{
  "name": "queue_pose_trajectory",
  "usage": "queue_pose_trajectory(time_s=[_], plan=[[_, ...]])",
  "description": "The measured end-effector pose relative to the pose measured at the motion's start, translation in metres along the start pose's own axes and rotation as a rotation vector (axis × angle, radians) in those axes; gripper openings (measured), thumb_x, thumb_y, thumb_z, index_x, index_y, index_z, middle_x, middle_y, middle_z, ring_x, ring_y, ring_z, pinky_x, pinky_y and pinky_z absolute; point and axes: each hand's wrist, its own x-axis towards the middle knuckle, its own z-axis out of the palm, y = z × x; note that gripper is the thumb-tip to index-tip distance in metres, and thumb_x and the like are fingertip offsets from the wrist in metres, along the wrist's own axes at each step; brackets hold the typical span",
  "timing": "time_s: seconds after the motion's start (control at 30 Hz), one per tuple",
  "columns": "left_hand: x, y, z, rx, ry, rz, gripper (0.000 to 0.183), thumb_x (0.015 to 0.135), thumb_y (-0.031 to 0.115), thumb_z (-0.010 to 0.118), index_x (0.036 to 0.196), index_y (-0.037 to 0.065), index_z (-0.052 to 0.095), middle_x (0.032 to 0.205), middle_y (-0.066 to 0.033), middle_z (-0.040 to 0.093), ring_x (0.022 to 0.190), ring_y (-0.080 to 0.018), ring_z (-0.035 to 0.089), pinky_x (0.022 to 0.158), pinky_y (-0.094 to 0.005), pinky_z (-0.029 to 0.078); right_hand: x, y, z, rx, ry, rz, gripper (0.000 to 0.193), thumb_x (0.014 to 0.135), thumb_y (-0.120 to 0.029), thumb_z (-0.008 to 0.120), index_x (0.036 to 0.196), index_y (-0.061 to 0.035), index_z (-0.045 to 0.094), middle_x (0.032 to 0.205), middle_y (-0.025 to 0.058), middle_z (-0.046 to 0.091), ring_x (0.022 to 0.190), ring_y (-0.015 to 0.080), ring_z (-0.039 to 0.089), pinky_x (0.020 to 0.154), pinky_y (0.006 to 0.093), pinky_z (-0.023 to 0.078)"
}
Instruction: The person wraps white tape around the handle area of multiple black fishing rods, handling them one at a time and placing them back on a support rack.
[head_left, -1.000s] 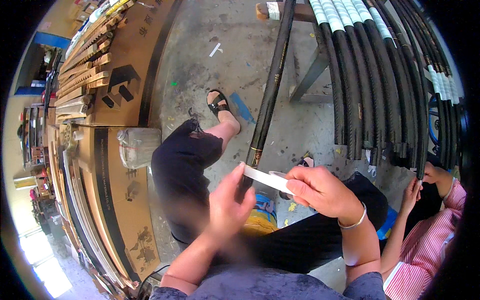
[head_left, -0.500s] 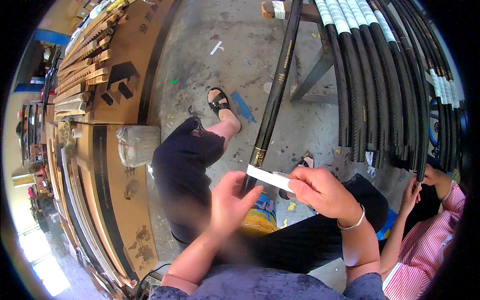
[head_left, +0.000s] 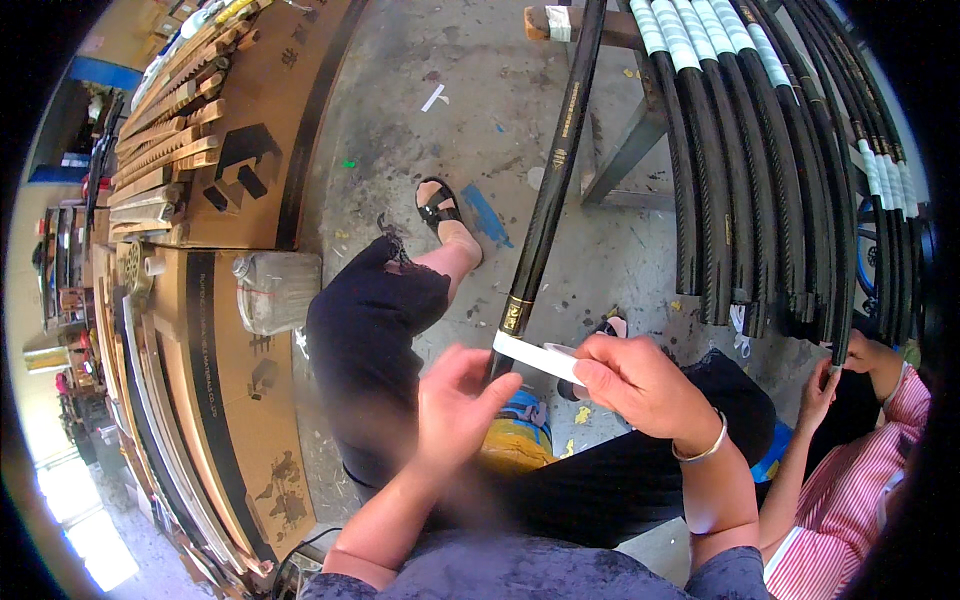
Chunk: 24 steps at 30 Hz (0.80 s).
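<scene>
A long black pole with gold markings slants from the top of the view down to my lap. My left hand is curled about its lower end, the pole running between thumb and fingers. White tape lies across the pole just below a gold band and stretches tight to the right. There my right hand pinches the tape roll, which is mostly hidden behind my fingers.
Several black poles with pale wrapped sections rest on a metal stand at right. Beside them a co-worker in a striped shirt grips a pole. Cardboard boxes with wooden strips stand at left. A yellow-and-blue bundle sits beneath my hands.
The pole looks turned slightly about its length, as its gold markings have shifted. My hands and the taut tape stay almost in place.
</scene>
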Motion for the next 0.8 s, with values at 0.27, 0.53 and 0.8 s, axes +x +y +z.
queue_pose_trajectory(time_s=[0.27, 0.53, 0.8], plan=[[0.0004, 0.0, -0.0026, 0.051, -0.022, -0.007, 0.014, 0.079, 0.005, 0.071, 0.088, -0.003, 0.064, 0.079, 0.0013, 0.05, 0.065, -0.0051, 0.05, 0.056, -0.0197, 0.04, 0.0019, 0.0016, 0.0012, -0.019, 0.008, -0.01, 0.029, 0.094, -0.026, 0.055, 0.086, 0.0007, 0.062, 0.058, 0.0135, 0.053, 0.05, 0.0207, 0.052, 0.05, 0.0336, 0.04], [-0.0008, 0.004, -0.0037, -0.028, -0.047, -0.057, 0.014, 0.083, 0.006, 0.066, 0.09, -0.005, 0.064, 0.079, -0.0003, 0.051, 0.065, -0.0065, 0.053, 0.058, -0.022, 0.046, 0.0038, 0.0009, 0.0025, -0.047, 0.01, -0.025, 0.031, 0.094, -0.028, 0.055, 0.085, 0.0007, 0.062, 0.058, 0.0145, 0.053, 0.05, 0.0224, 0.053, 0.05, 0.0346, 0.04], [-0.0008, 0.005, -0.0056, -0.1, -0.087, -0.119, 0.014, 0.086, 0.007, 0.062, 0.092, -0.006, 0.063, 0.08, -0.0023, 0.053, 0.065, -0.0105, 0.059, 0.059, -0.024, 0.05, 0.0056, 0.0016, 0.0043, -0.049, 0.026, -0.045, 0.031, 0.093, -0.028, 0.055, 0.083, 0.0009, 0.061, 0.058, 0.0167, 0.052, 0.049, 0.0247, 0.052, 0.05, 0.0354, 0.04]])
